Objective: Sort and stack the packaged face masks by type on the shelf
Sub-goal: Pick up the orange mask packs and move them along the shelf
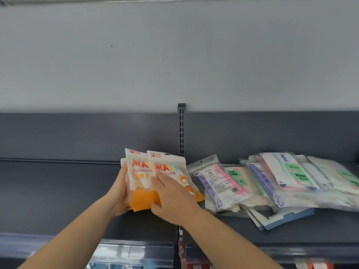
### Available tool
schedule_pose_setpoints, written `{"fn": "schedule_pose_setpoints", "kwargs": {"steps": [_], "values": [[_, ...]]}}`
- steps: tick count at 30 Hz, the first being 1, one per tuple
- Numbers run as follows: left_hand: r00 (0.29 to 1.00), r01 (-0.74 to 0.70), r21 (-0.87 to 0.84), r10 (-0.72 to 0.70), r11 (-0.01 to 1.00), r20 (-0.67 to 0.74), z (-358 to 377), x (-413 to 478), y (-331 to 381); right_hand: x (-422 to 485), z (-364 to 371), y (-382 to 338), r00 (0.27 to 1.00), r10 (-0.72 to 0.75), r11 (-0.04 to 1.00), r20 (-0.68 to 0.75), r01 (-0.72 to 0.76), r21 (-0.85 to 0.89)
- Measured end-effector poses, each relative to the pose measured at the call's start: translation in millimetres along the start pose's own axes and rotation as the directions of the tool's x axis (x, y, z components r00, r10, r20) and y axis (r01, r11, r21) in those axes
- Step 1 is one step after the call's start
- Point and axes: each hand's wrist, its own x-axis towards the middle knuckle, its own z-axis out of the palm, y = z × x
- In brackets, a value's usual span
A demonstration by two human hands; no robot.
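Several orange-and-white packets printed "MASK" (144, 171) are held together as a small stack above the dark grey shelf (58, 191), near its middle. My left hand (120, 191) grips the stack's left edge from the side and underneath. My right hand (171, 199) lies over the front of the packets, fingers spread and thumb tucked under the orange bottom edge. To the right lies a loose heap of clear mask packets (281, 183) with pink, purple and green "FACE MASK" labels, fanned across the shelf.
A slotted upright post (181, 131) divides the shelf's back panel behind the held packets. A blue-edged packet (285, 218) sticks out under the heap near the shelf's front. Below the front rail (272, 251) more goods show dimly.
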Motion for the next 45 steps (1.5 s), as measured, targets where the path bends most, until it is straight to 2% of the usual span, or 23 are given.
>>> {"fn": "schedule_pose_setpoints", "kwargs": {"steps": [3,6,10,12,14,16,17,18,19,20,21,22,23,24,27,31,33,40,41,43,45], "values": [[1.000,-0.015,-0.051,0.015,0.999,0.000,-3,-7,-3,-3,-5,0,0.997,-0.077,0.997,0.032,0.075,0.034],[1.000,-0.025,-0.184,0.028,0.983,0.014,-4,-18,-5,-2,-8,6,0.989,-0.143,0.990,0.037,0.142,0.028],[0.996,0.048,-0.265,-0.025,0.963,0.088,-7,-37,-13,6,-1,2,0.996,-0.083,0.995,-0.032,0.081,-0.053],[0.999,0.006,-0.232,0.003,0.973,0.039,-4,-43,-16,9,1,-6,0.992,-0.120,0.991,0.025,0.121,-0.057],[0.998,-0.056,-0.243,0.046,0.969,-0.046,-3,-49,-17,13,-3,-10,0.961,-0.230,0.973,0.153,0.224,0.055],[0.986,-0.117,-0.264,0.080,0.957,-0.146,-6,-55,-18,18,-10,-5,0.934,-0.287,0.920,0.214,0.206,0.332],[0.980,-0.134,-0.270,0.087,0.954,-0.180,-8,-58,-19,22,-13,0,0.960,-0.239,0.868,0.146,0.144,0.475],[0.976,-0.137,-0.281,0.081,0.950,-0.200,-10,-61,-20,28,-14,10,0.993,-0.113,0.819,0.043,0.068,0.570],[0.974,-0.130,-0.297,0.066,0.946,-0.216,-12,-63,-23,35,-13,21,0.997,0.057,0.812,-0.052,-0.016,0.583],[0.973,-0.118,-0.304,0.049,0.945,-0.226,-15,-64,-26,40,-11,33,0.977,0.198,0.845,-0.084,-0.126,0.519],[0.972,-0.104,-0.302,0.032,0.948,-0.234,-17,-64,-29,44,-5,46,0.956,0.291,0.859,-0.020,-0.252,0.446],[0.971,-0.091,-0.292,0.020,0.952,-0.238,-18,-64,-31,46,4,55,0.930,0.347,0.841,0.121,-0.366,0.398],[0.972,-0.083,-0.279,0.016,0.957,-0.235,-19,-64,-32,45,11,60,0.894,0.357,0.810,0.270,-0.440,0.386],[0.971,-0.080,-0.266,0.014,0.961,-0.239,-19,-65,-32,43,19,62,0.866,0.347,0.780,0.361,-0.480,0.401],[0.965,-0.070,-0.239,0.005,0.969,-0.262,-17,-67,-32,37,34,63,0.872,0.366,0.716,0.323,-0.486,0.501],[0.957,-0.077,-0.188,0.019,0.979,-0.291,-19,-68,-31,44,35,52,0.879,0.410,0.749,0.242,-0.477,0.460],[0.954,-0.098,-0.144,0.052,0.985,-0.294,-24,-70,-28,47,31,39,0.903,0.365,0.701,0.229,-0.428,0.571],[0.977,-0.182,-0.064,0.173,0.981,-0.124,-78,-76,-15,86,39,-18,0.881,0.465,0.654,0.093,-0.412,0.634],[0.975,-0.195,-0.061,0.186,0.979,-0.120,-89,-78,-12,94,44,-28,0.878,0.464,0.619,0.113,-0.413,0.668],[0.969,-0.224,-0.052,0.216,0.973,-0.123,-117,-79,-4,105,52,-53,0.859,0.460,0.444,0.226,-0.443,0.779],[0.963,-0.250,-0.037,0.245,0.968,-0.111,-146,-81,7,113,58,-80,0.827,0.436,0.283,0.356,-0.501,0.818]]}}
